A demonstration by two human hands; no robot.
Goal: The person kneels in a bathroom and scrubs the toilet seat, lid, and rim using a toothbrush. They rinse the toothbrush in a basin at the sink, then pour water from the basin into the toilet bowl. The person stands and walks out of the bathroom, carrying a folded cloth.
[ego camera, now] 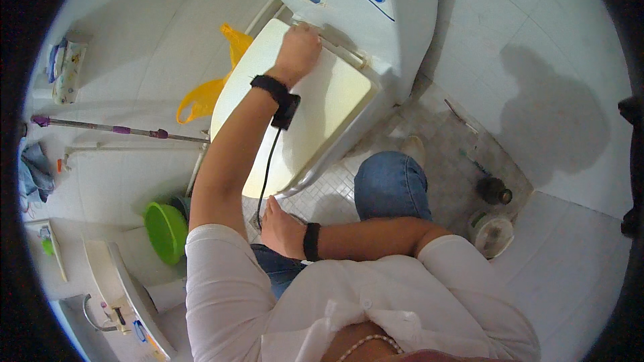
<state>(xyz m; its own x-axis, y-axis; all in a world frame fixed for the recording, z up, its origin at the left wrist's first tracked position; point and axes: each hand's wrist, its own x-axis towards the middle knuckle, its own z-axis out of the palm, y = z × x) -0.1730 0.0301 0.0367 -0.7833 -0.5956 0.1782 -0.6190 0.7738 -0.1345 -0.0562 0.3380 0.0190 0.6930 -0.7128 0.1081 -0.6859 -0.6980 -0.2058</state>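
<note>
A closed toilet lid (322, 110), off-white, covers the toilet below the white cistern (417, 10). My left hand (300, 50) is curled on the lid's back end, near the hinge; whether anything is inside its fingers is hidden. On that wrist a black strap carries a small black device (287, 110), and a thin black cable (271, 156) hangs from it across the lid. By the lid's front end is my right hand (283, 231), its fingers bent beside the cable; I cannot tell if it grips anything. That wrist wears a black strap (311, 241).
Behind the lid hangs a yellow plastic bag (204, 100). A purple-grey pole (121, 129), a green basin (166, 234) and a washbasin (118, 281) are at left. A dark bottle (493, 190) and a clear tub (492, 234) stand in the right corner of the tiled floor.
</note>
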